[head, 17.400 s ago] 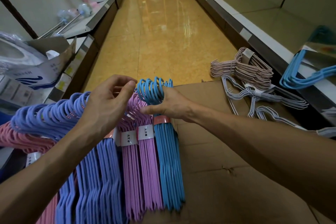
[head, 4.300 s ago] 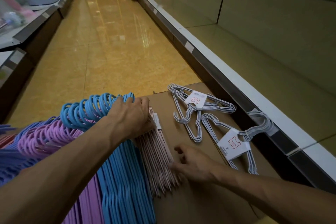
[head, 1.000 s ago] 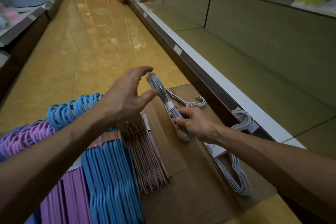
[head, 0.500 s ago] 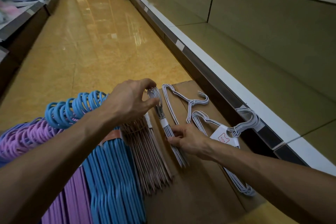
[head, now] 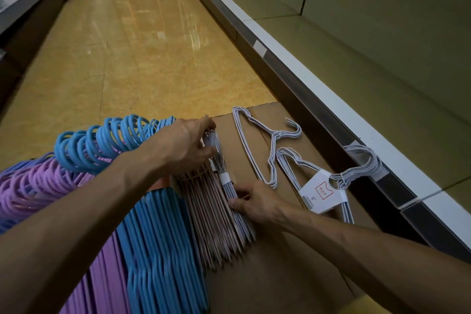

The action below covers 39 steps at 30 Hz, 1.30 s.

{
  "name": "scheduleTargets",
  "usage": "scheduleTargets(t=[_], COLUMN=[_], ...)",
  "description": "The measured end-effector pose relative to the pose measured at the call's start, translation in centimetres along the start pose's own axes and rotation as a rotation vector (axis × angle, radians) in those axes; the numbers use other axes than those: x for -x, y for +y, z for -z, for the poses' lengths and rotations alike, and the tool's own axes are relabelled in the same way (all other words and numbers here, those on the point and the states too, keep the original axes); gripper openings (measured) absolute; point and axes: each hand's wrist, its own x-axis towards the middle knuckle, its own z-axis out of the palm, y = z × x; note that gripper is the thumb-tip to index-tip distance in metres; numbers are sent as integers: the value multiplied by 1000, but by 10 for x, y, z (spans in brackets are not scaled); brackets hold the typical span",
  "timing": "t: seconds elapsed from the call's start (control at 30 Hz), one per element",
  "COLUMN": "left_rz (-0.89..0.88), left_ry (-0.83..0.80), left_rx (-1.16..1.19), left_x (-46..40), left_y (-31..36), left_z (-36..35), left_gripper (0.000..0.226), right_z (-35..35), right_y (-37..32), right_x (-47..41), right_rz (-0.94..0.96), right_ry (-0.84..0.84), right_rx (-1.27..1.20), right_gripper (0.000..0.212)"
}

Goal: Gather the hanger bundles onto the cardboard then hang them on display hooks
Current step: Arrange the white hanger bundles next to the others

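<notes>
I see left hand point(head: 186, 145) gripping white bundle point(head: 230, 191) hooks, right hand point(head: 254, 202) pinching its body; risk: slides off pink bundle point(head: 216, 214), tangles.

Shown are two hands point(head: 186, 145) point(head: 254, 202), one cardboard point(head: 280, 275), and three white hanger bundles point(head: 226, 183) point(head: 265, 150) point(head: 321, 186).

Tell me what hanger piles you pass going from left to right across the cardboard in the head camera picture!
Purple hangers → blue hangers → pinkish hangers → the white bundle that both hands are setting down → loose white hangers → white hangers with a paper label.
</notes>
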Motion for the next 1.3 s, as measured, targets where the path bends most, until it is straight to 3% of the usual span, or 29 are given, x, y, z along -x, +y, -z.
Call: scheduleTargets(t=[0.33, 0.63, 0.83, 1.07, 1.3], left_rz=[42, -117, -135, -101, -103], left_ry=[-9, 295, 313, 340, 391], left_rx=[38, 170, 282, 435, 570], left_x=[1, 12, 11, 6, 2], left_y=[5, 20, 35, 34, 30], left_z=[5, 14, 9, 5, -3], left_gripper=[51, 31, 27, 23, 21], right_z=[14, 55, 70, 70, 64], right_y=[-2, 21, 36, 35, 26], right_x=[1, 14, 12, -7, -31], right_rz=[31, -22, -119, -197, -266], right_ry=[32, 266, 380, 398, 338], right_rx=[42, 144, 258, 356, 452], right_gripper=[34, 15, 16, 39, 25])
